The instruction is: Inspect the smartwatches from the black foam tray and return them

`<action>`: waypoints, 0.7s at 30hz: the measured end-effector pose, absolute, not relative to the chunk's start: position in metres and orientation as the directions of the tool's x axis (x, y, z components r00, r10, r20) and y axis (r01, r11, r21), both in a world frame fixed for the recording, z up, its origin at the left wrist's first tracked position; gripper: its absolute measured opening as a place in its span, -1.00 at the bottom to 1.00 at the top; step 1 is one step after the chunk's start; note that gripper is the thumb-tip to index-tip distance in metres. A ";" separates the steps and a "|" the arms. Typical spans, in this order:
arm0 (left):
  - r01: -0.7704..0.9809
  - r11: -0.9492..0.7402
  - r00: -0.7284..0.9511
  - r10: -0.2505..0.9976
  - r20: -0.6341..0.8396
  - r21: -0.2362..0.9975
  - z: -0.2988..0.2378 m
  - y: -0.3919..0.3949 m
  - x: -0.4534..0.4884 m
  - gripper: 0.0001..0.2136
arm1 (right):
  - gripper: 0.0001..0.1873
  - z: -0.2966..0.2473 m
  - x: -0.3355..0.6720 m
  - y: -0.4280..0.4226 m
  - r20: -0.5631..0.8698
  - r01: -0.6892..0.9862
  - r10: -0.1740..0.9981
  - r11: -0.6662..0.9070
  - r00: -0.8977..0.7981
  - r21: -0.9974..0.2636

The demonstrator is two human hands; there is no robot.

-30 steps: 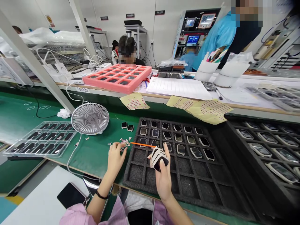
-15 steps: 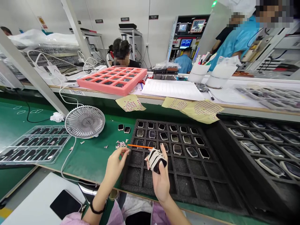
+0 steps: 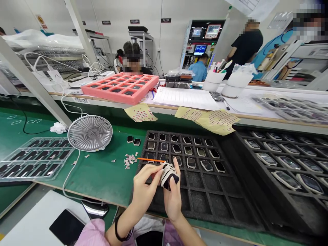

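My right hand [image 3: 172, 201] is wrapped round a small stack of smartwatch bodies [image 3: 169, 177], pale-framed with dark faces, held above a black foam tray [image 3: 210, 201]. The thumb presses on the nearest watch's dark face. The fingers of my left hand [image 3: 146, 181] are pinched together at the stack's left side; whatever lies between the fingertips is too small to make out. A thin orange stick [image 3: 150, 159] reaches from a pile of small pale tabs [image 3: 130, 160] to the stack; I cannot tell whether a hand holds it. Several watch bodies [image 3: 191, 163] sit in the tray's far rows.
Left of the tray stand a grey fan [image 3: 90, 133] and a clear plastic tray [image 3: 55, 171] of dark parts. Two watch bodies [image 3: 133, 141] lie beside the foam tray. Another filled foam tray [image 3: 282, 164] is on the right. A pink foam tray [image 3: 135, 99] rests on the shelf.
My left hand has moved right, from beside the pile of tabs to the watch stack. The right hand still holds the stack. The view has shifted slightly.
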State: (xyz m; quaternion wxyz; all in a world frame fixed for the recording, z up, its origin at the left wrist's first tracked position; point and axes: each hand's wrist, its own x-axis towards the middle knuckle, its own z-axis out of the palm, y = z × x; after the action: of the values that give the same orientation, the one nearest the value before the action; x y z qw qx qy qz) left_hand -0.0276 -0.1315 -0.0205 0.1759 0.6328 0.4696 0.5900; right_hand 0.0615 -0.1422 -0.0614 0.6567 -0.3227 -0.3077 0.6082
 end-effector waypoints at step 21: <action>0.124 -0.494 -0.130 0.852 0.508 0.860 -0.054 -0.144 -0.016 -0.72 | -0.26 -0.069 0.059 -0.140 0.047 -0.458 0.988 0.109 0.144 -0.882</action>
State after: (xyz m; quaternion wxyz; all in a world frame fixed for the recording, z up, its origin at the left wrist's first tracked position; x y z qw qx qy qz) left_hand -0.0161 -0.1438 -0.0536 0.2892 0.5930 0.4113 0.6290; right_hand 0.0588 -0.1401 -0.0689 0.6559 -0.3766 -0.3524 0.5513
